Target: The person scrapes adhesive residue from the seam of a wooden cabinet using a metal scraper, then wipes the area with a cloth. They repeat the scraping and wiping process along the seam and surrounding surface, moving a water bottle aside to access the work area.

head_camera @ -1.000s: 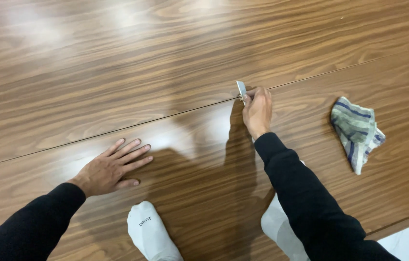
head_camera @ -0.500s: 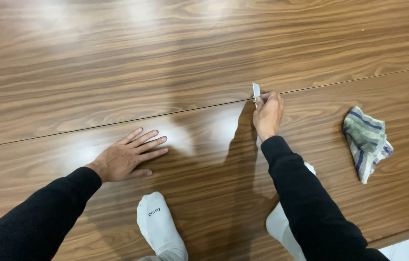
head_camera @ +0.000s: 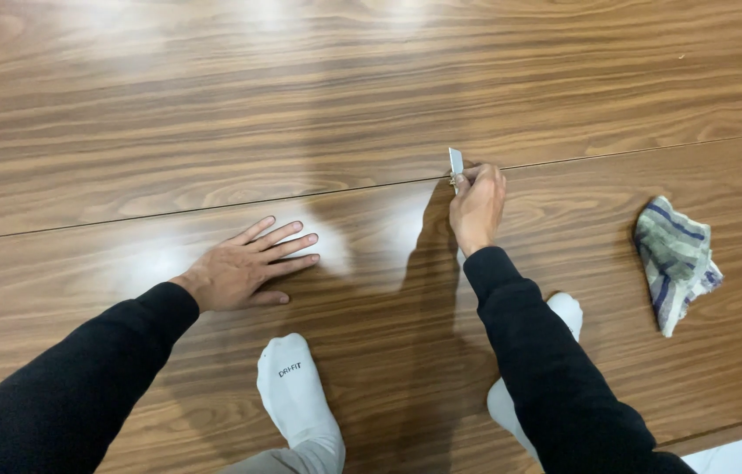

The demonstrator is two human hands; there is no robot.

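at the floor seam [head_camera: 213, 209], small metal scraper [head_camera: 456, 162] upright in right hand [head_camera: 477, 206]'s closed grip

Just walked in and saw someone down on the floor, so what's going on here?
A person in black sleeves and white socks crouches on a glossy wood-grain surface. The right hand holds a small flat metal blade at the thin dark seam between two panels. The left hand lies flat, fingers spread, below that seam. A crumpled striped cloth lies untouched, apart to the right.
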